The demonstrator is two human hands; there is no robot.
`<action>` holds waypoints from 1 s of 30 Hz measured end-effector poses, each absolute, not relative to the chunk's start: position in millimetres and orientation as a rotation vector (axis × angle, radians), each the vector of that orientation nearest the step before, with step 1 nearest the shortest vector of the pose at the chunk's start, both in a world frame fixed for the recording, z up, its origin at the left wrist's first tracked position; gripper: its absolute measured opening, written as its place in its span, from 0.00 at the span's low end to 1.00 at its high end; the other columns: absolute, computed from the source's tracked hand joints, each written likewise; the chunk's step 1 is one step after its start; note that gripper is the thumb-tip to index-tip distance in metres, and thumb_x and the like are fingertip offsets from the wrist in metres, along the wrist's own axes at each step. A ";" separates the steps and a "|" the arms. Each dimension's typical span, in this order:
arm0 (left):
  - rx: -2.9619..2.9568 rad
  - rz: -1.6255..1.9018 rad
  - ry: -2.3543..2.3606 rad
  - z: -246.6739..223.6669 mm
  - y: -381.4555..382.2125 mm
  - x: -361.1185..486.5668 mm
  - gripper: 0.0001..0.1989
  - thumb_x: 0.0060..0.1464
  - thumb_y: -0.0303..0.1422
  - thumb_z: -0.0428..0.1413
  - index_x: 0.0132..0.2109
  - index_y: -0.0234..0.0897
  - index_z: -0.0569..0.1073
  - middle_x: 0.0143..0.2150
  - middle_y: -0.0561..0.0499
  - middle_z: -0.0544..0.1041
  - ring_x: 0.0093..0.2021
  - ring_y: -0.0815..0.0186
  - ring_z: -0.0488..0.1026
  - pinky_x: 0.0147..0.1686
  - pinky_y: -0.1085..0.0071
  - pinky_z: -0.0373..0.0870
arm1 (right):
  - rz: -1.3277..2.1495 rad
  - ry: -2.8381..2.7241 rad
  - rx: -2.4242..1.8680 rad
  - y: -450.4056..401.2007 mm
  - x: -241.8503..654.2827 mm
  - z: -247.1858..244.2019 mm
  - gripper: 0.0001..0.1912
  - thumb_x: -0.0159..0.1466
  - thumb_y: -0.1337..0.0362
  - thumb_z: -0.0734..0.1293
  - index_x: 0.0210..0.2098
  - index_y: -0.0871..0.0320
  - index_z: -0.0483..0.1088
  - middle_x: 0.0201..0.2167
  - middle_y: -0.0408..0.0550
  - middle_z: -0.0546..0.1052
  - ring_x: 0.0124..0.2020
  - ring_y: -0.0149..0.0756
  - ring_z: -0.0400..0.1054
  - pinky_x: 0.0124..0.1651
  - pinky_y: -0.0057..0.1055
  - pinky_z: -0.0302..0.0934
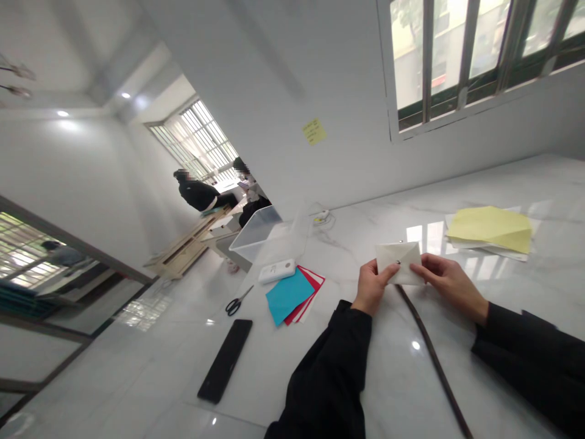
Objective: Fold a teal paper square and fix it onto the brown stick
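Observation:
A small white envelope (409, 251) with a dark fastener at its centre is held up over the marble table. My left hand (372, 285) grips its left side, thumb pressed on the front near the fastener. At the right side, my right hand (450, 283) pinches the envelope between thumb and fingers. A thin dark strap or cord (429, 347) runs from just below the envelope toward the front edge of the view; whether it touches the envelope I cannot tell.
On the marble table (393, 384) lie yellow sheets (491, 227), blue paper (289, 296), red paper (319, 284), a white device (276, 271), scissors (234, 305) and a black phone (225, 360). A clear bin (258, 235) stands farther back. Two people sit beyond.

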State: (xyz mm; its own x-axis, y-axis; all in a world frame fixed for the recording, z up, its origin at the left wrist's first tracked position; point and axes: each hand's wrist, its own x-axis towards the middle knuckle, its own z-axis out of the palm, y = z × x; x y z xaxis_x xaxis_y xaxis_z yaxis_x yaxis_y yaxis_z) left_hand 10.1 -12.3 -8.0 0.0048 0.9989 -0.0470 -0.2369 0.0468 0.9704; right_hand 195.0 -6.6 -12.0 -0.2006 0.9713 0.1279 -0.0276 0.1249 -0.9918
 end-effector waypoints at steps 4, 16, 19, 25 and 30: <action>0.940 1.291 0.988 -7.5 -9.5 7.5 0.26 0.42 0.42 0.75 0.46 0.31 0.83 0.45 0.42 0.84 0.40 0.61 0.78 0.48 0.64 0.71 | 1.223 -1.433 -1.013 -7.3 194.3 -13.7 0.30 0.60 0.34 0.72 0.37 0.56 0.78 0.34 0.51 0.82 0.34 0.43 0.75 0.36 0.36 0.69; 1.121 1.289 1.114 -4.0 -14.7 13.3 0.21 0.46 0.40 0.71 0.45 0.33 0.83 0.44 0.43 0.84 0.40 0.58 0.78 0.44 0.64 0.72 | 0.296 -1.645 -0.952 -8.5 196.8 -15.2 0.18 0.67 0.51 0.73 0.53 0.50 0.76 0.54 0.55 0.77 0.54 0.54 0.72 0.54 0.52 0.71; 1.099 1.292 1.087 -3.6 -15.5 14.2 0.22 0.45 0.41 0.72 0.46 0.33 0.83 0.44 0.43 0.84 0.41 0.57 0.79 0.45 0.63 0.72 | 0.176 -1.801 -0.905 -6.1 199.7 -15.9 0.10 0.67 0.53 0.74 0.45 0.47 0.79 0.50 0.52 0.79 0.55 0.54 0.71 0.58 0.55 0.68; 1.073 1.280 1.040 -2.3 -16.0 14.2 0.25 0.44 0.43 0.73 0.47 0.33 0.83 0.46 0.41 0.84 0.43 0.56 0.79 0.48 0.61 0.73 | 0.129 -1.879 -0.882 3.1 203.1 -25.0 0.09 0.67 0.55 0.73 0.47 0.45 0.81 0.59 0.49 0.76 0.64 0.56 0.66 0.65 0.58 0.64; 1.043 1.254 1.020 -2.0 -17.3 14.8 0.26 0.44 0.44 0.74 0.47 0.32 0.84 0.45 0.42 0.85 0.42 0.57 0.80 0.50 0.61 0.73 | 0.119 -1.862 -0.873 3.2 203.1 -23.6 0.06 0.69 0.56 0.72 0.44 0.46 0.81 0.59 0.49 0.76 0.65 0.55 0.65 0.66 0.58 0.63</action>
